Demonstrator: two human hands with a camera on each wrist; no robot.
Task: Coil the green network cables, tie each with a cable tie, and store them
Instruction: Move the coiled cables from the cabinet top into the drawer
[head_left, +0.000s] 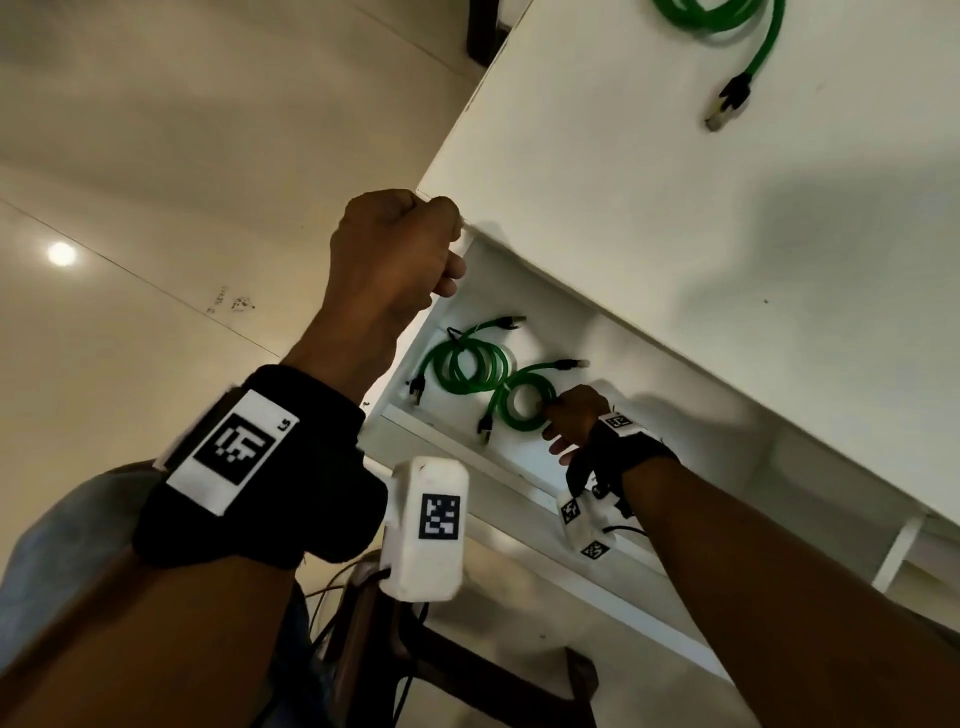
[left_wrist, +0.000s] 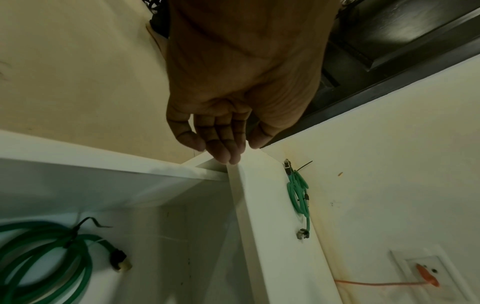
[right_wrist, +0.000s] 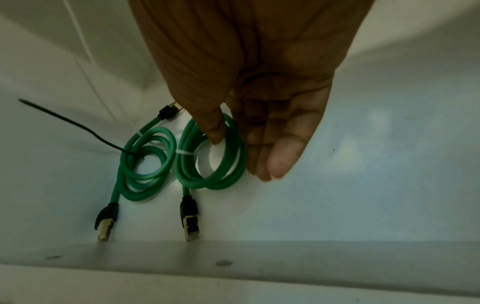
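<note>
A white drawer (head_left: 550, 332) stands open under the white table (head_left: 675, 234). Two coiled green cables lie inside it. My right hand (head_left: 566, 421) holds the nearer coil (right_wrist: 187, 170), which is bound with a white tie (right_wrist: 184, 153); my thumb passes through the loop and my fingers lie behind it. Beside it lies the other coil (right_wrist: 140, 185), bound with a black tie (right_wrist: 64, 121) whose tail sticks out. My left hand (head_left: 400, 244) grips the drawer's top corner edge (left_wrist: 244, 195). A third green cable (head_left: 727, 31) lies on the tabletop.
Pale floor tiles (head_left: 130, 182) spread to the left. A dark wooden frame (head_left: 467, 675) stands under the drawer. In the left wrist view an orange cable (left_wrist: 426, 277) runs into a wall socket. My wrists carry black straps and white camera boxes (head_left: 431, 525).
</note>
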